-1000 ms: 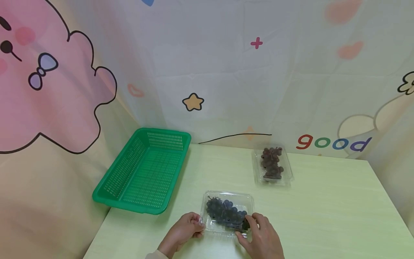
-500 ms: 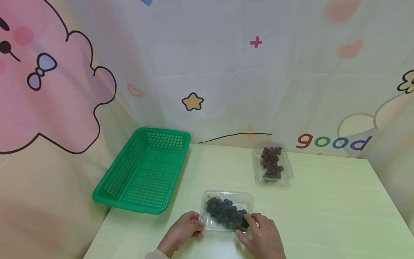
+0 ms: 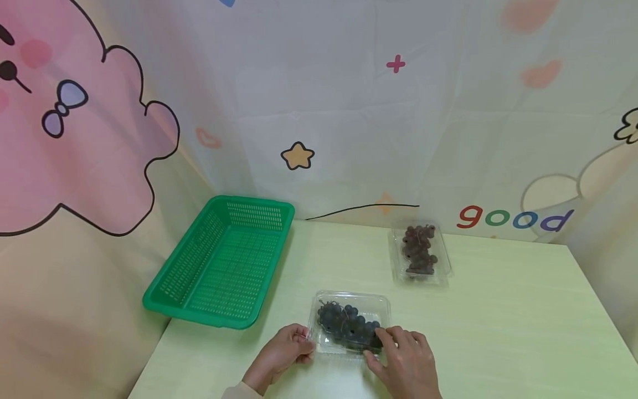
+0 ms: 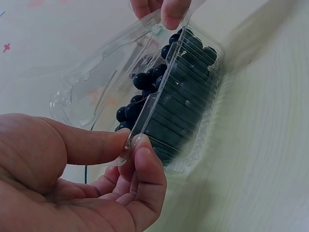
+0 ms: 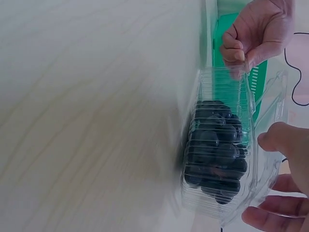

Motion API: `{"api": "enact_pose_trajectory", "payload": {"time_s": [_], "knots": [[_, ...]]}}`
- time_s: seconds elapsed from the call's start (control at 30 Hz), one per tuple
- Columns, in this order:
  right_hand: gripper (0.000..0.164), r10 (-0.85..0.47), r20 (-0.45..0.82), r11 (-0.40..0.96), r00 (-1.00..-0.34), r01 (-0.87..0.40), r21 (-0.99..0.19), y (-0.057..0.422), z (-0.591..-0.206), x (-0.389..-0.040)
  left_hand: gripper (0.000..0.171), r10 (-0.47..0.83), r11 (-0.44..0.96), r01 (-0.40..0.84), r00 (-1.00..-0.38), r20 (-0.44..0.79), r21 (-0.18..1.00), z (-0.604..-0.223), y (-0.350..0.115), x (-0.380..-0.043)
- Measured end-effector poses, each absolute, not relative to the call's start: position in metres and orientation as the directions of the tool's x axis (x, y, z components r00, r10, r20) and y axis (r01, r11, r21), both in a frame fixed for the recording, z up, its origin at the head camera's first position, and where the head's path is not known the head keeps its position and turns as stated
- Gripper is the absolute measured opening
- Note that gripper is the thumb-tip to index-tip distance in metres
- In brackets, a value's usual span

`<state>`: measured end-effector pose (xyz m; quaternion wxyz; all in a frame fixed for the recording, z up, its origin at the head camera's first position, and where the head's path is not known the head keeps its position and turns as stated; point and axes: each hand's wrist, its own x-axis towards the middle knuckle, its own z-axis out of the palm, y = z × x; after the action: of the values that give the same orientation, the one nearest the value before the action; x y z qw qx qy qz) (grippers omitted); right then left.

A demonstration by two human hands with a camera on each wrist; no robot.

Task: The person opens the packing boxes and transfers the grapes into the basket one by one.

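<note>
Held the clear box point(image 3: 369, 311) upon the surface point(image 3: 498, 321): pinched its left rim with fingers of the left hand point(image 3: 283, 352), gripped the lid point(image 4: 86, 77) with those of the right hand point(image 3: 406, 357). Probably needed steady left hold, slow lid movement and no pressing on dark grapes point(image 3: 346, 324).

Left grip point(image 5: 258, 37) pinches clear container point(image 5: 221, 86) — dark grapes point(image 5: 216, 150) inside — right grip point(image 5: 298, 152) at lid point(image 5: 271, 108).
</note>
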<state>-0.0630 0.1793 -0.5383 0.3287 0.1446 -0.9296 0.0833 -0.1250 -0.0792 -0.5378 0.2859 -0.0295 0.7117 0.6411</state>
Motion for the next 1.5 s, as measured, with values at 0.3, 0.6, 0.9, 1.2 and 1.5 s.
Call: {"api": "enact_pose_trajectory", "payload": {"time_s": [0.3,0.6,0.9,1.2,1.5], "knots": [[0.039,-0.196,0.578,0.956,-0.792,-0.286,-0.069,0.177,-0.534,-0.063,0.019,0.319,0.184,-0.415,-0.833,-0.453,0.891,-0.539,-0.077,-0.125],[0.038,-0.184,0.584,0.963,-0.791,-0.265,-0.056,0.174,-0.534,-0.064,0.018,0.321,0.186,-0.413,-0.832,-0.453,0.891,-0.54,-0.075,-0.126],[0.037,-0.159,0.536,0.98,-0.829,-0.2,-0.018,0.167,-0.531,-0.06,0.014,0.316,0.2,-0.432,-0.821,-0.475,0.88,-0.535,-0.074,-0.125],[0.036,-0.168,0.483,0.976,-0.859,-0.213,-0.04,0.163,-0.529,-0.06,0.014,0.312,0.196,-0.441,-0.819,-0.482,0.876,-0.537,-0.075,-0.125],[0.028,-0.211,0.61,0.943,-0.764,-0.323,-0.078,0.172,-0.52,-0.068,0.016,0.317,0.187,-0.365,-0.856,-0.407,0.912,-0.534,-0.077,-0.125]]}}
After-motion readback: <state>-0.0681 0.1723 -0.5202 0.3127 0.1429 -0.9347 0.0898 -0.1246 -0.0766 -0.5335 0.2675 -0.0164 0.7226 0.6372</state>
